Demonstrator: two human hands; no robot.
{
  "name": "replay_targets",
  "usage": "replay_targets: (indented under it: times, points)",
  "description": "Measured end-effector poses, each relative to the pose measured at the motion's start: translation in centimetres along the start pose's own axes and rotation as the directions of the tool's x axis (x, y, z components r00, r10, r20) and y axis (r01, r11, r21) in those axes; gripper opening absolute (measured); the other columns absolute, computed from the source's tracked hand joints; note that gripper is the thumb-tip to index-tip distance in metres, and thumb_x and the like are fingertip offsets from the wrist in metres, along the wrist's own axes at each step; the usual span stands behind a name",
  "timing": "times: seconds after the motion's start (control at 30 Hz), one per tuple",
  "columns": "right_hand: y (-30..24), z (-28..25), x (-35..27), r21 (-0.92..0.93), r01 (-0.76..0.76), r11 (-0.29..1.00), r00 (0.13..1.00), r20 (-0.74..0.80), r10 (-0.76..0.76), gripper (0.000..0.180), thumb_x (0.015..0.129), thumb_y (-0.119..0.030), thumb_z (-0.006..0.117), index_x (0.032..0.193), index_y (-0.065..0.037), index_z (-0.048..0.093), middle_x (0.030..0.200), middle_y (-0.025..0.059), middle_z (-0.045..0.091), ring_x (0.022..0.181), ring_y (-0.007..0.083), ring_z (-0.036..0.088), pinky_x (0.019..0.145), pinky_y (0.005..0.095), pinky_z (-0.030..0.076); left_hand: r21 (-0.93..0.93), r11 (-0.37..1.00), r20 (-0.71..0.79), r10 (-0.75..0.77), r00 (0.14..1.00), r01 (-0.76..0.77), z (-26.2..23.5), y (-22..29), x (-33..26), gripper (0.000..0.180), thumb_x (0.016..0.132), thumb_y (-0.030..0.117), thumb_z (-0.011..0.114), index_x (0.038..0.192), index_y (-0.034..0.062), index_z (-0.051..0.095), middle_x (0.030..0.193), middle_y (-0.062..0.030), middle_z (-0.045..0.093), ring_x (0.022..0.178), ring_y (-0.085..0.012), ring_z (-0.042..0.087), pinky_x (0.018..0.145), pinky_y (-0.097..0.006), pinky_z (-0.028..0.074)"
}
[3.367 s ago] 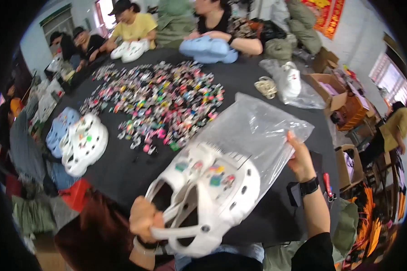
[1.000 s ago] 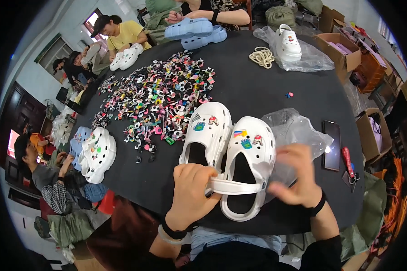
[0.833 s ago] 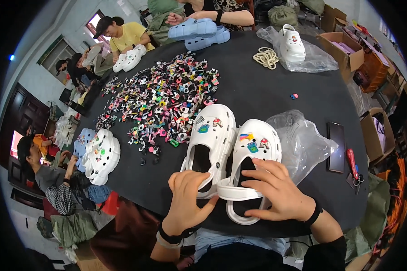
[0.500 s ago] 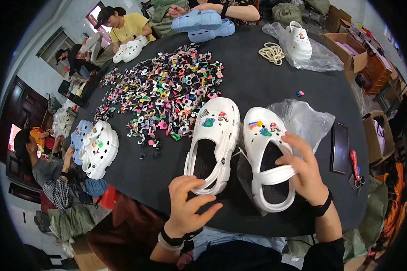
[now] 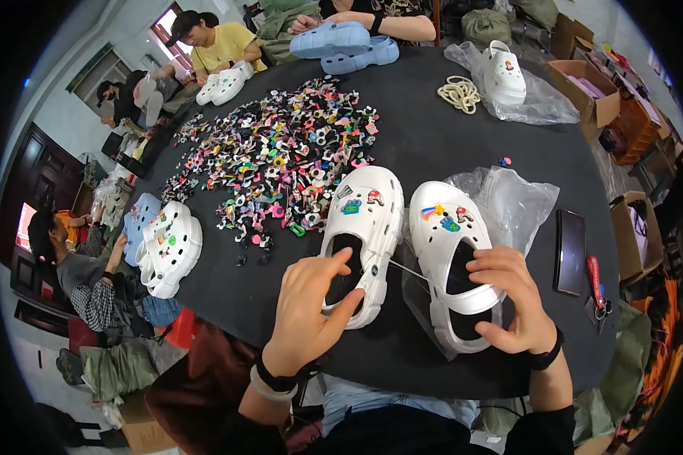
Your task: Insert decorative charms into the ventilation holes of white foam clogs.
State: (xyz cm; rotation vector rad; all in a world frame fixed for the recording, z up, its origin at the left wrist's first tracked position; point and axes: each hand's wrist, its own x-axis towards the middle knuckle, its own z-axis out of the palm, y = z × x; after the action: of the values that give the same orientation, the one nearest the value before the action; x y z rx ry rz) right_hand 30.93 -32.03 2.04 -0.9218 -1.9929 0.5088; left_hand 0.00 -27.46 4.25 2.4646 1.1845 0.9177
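Observation:
Two white clogs stand side by side in front of me, toes pointing away, joined by a thin white tie between their inner sides. The left clog (image 5: pixel 378 199) carries small charms, among them a blue-green one and a red mushroom-like one. On the right clog (image 5: pixel 438 199) sit a rainbow star charm and others. My left hand (image 5: pixel 309 309) is wrapped over the outer side of the left clog, thumb and index finger at its opening. Around the right clog's strap and outer side, my right hand (image 5: pixel 514 303) is closed, fingers over the edge and thumb near the heel.
A large heap of shoe charms (image 5: pixel 281 152) covers the table's left middle. Clear plastic bags (image 5: pixel 520 205), a phone (image 5: pixel 570 250) and scissors with a red tag (image 5: pixel 596 280) lie right. Another white clog (image 5: pixel 504 76) and coiled cord (image 5: pixel 458 95) are far right. Co-workers sit around with blue clogs (image 5: pixel 357 53).
My left hand has moved up and forward from the left clog's heel onto its side. My right hand has shifted slightly back around the right clog, its strap now swung toward the heel less visibly.

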Motion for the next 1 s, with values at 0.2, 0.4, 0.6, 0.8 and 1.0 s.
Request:
replay_targets:
  times: [0.2,0.4,0.6,0.8,1.0]
  points:
    - [-0.5,0.9,-0.2,-0.014,0.016,1.000,0.996,-0.090,-0.017,0.052,0.073,-0.028,0.075,0.117,-0.006,0.059,0.117,0.0119,0.061,0.111,0.0332,0.056,0.096,0.0459,0.037,-0.079,0.993,-0.091,0.082,0.992,-0.089,0.8,0.3,1.7,0.025,0.078,0.001,0.071,0.103,0.0031,0.069,0.090,-0.0096,0.068,0.085,-0.0238,0.061,0.076,-0.034,0.046]
    - [-4.2,4.0,2.5,-0.478,0.128,0.869,0.980,-0.073,-0.185,0.041,0.070,-0.015,0.073,0.110,-0.007,0.064,0.110,0.0067,0.063,0.100,0.0197,0.061,0.086,0.0369,0.041,-0.190,0.966,-0.203,0.137,0.970,-0.176,1.5,0.6,1.0,0.015,0.075,-0.003,0.073,0.090,0.0011,0.072,0.079,-0.0084,0.069,0.068,-0.0208,0.062,0.062,-0.030,0.047]
    - [-6.4,6.2,5.4,-0.582,0.138,0.801,0.979,-0.044,-0.201,0.025,0.071,-0.010,0.063,0.097,-0.008,0.065,0.090,0.0011,0.065,0.080,0.0146,0.062,0.073,0.0295,0.041,-0.293,0.939,-0.243,0.110,0.964,-0.181,2.2,1.5,0.0,0.018,0.075,-0.004,0.072,0.093,-0.0013,0.073,0.075,-0.0096,0.067,0.066,-0.0218,0.062,0.061,-0.030,0.047]
    - [-5.6,6.5,6.5,-0.375,0.101,0.922,0.990,-0.053,-0.130,0.014,0.072,-0.011,0.071,0.084,-0.010,0.065,0.071,-0.0014,0.061,0.065,0.0152,0.059,0.061,0.0297,0.039,-0.484,0.873,-0.166,-0.031,0.986,-0.054,2.4,1.0,-1.3,0.021,0.081,-0.007,0.065,0.100,-0.0032,0.070,0.084,-0.0117,0.068,0.073,-0.0192,0.064,0.066,-0.028,0.049]
    - [-5.5,6.7,7.0,-0.356,0.064,0.932,0.993,-0.066,-0.094,0.014,0.072,-0.010,0.074,0.084,-0.011,0.067,0.069,0.0003,0.060,0.063,0.0163,0.059,0.055,0.0311,0.039,-0.714,0.688,-0.031,-0.221,0.975,0.133,2.8,0.2,-2.6,0.018,0.086,-0.004,0.063,0.103,-0.0028,0.069,0.094,-0.0129,0.069,0.083,-0.0186,0.066,0.073,-0.027,0.051]
